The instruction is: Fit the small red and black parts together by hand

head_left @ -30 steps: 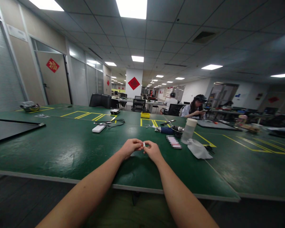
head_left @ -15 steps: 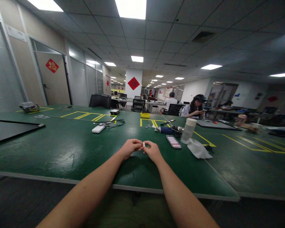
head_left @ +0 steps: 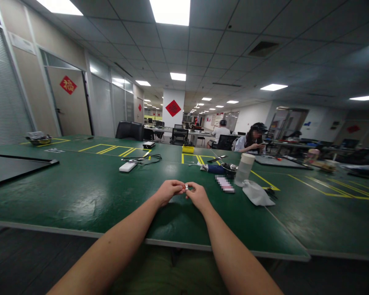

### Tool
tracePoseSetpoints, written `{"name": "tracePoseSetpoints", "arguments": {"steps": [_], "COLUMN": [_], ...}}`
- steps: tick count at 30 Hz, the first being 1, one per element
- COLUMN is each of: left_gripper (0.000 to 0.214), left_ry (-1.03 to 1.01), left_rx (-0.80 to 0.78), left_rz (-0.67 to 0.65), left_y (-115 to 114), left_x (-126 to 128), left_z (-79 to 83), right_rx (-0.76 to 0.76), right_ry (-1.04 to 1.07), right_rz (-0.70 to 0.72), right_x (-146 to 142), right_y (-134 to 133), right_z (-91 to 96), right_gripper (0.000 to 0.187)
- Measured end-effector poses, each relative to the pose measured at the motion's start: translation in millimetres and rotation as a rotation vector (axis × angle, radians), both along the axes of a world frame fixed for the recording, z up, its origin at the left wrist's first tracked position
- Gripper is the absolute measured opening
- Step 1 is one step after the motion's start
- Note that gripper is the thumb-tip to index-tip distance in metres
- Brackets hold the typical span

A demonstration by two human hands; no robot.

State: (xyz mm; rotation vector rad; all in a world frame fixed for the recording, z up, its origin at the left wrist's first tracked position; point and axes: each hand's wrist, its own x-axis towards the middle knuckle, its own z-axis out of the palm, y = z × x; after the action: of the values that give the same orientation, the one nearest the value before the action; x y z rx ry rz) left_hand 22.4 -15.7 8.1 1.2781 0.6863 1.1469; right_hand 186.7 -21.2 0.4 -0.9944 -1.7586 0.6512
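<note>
Green tabletop below, my left hand and right hand pinched a small red-and-silver object; handling seemed unfinished.

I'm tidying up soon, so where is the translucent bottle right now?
In the head view, the translucent bottle stands on the green table, beyond and right of the right hand, just behind the white bag and beside the metal bowl.

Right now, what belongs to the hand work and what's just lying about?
In use: small red-and-white item, held between left hand and right hand.

Lying about, apparently: bottle, pale bag, yellow box, white block, metal bowl by the bottle.
</note>
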Motion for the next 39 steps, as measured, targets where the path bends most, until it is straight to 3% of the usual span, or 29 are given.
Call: {"name": "tracePoseSetpoints", "arguments": {"steps": [39], "left_gripper": [0.021], "left_ry": [-0.011], "left_rx": [-0.021], "left_rz": [0.018], "left_y": [-0.6], "left_x": [0.2], "left_z": [2.0], "right_rx": [0.002], "right_ry": [-0.002], "right_rz": [-0.007], "right_x": [1.3], "right_y": [1.4], "right_z": [-1.3], "right_gripper": [0.025]}}
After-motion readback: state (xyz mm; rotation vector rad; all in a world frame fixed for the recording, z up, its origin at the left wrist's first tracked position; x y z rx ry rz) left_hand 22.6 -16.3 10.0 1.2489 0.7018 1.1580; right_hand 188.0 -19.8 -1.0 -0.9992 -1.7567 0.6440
